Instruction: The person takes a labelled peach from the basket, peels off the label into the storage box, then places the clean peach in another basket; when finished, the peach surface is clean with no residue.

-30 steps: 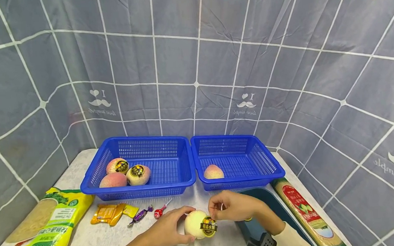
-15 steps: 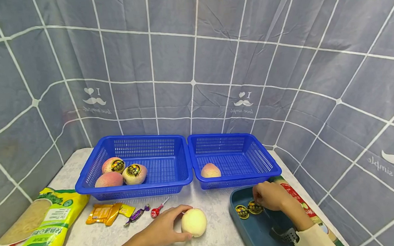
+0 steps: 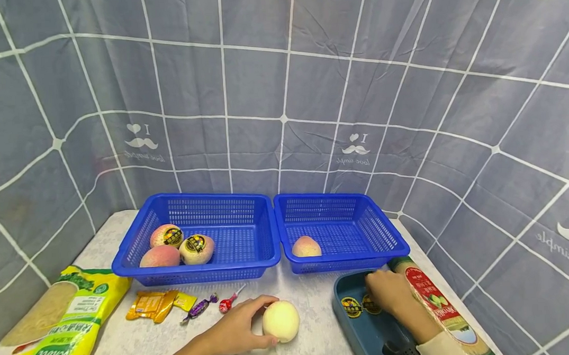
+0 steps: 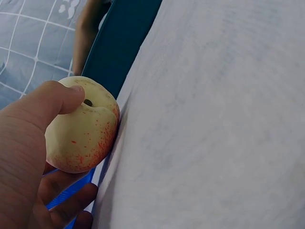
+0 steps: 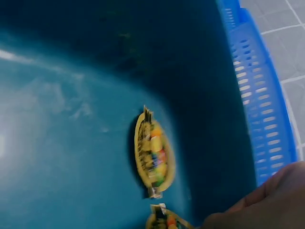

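Head view from above and behind the hands, facing forward and down over the counter (image 3: 314, 303), left wrist view very near the peach (image 4: 83, 131), right wrist view close above the teal tray (image 5: 71, 143), both also in the head view

We see right hand (image 3: 387, 292) from behind only; fingertips hidden over teal tray (image 3: 362, 330), grip unreadable. Sticker (image 5: 153, 160) print blurred in right wrist view; second sticker (image 5: 169, 222) cut by bottom edge. Yellow bag (image 3: 57, 327) and long packet (image 3: 438, 308) cropped in head view. Candy wrappers (image 3: 175, 304) too small to read.
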### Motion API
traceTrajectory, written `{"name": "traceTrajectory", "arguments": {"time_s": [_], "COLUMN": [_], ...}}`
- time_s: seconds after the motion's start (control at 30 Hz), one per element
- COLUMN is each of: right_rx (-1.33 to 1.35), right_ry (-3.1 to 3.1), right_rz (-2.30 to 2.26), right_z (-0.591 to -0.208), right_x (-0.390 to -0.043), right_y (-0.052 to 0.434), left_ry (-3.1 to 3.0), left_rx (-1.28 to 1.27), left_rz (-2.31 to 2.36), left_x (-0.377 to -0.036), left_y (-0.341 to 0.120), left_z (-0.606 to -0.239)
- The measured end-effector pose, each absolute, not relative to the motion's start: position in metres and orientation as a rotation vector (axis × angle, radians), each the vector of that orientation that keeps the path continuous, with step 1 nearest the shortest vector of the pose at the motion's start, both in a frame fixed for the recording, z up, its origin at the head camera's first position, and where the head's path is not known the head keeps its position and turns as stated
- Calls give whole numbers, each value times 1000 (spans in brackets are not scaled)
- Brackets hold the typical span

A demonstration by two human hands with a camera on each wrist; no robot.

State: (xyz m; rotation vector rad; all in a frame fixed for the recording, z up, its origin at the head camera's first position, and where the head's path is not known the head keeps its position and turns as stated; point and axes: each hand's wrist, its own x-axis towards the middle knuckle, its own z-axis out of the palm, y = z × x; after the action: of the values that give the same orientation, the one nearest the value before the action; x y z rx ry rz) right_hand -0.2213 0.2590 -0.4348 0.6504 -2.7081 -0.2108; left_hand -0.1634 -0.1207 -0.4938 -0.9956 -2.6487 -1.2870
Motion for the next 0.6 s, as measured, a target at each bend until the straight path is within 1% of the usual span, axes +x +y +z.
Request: {"name": "traceTrajectory", "arguments": {"time_s": [0.37,0.6], "right_rx": [598,499], "right_ry": [-2728,-2755], "right_rz": [-226,-180], "right_z": [-449,-453], "right_x": [-224,-224], "right_y": [262,260], "left_ry": [-2648,-2662], "left_rx": [-996,-983], "left_rz": [-1285,-1288], "left_x": [-165,-165], "left_y": [-121,-122], "left_z": [-495,-497]}}
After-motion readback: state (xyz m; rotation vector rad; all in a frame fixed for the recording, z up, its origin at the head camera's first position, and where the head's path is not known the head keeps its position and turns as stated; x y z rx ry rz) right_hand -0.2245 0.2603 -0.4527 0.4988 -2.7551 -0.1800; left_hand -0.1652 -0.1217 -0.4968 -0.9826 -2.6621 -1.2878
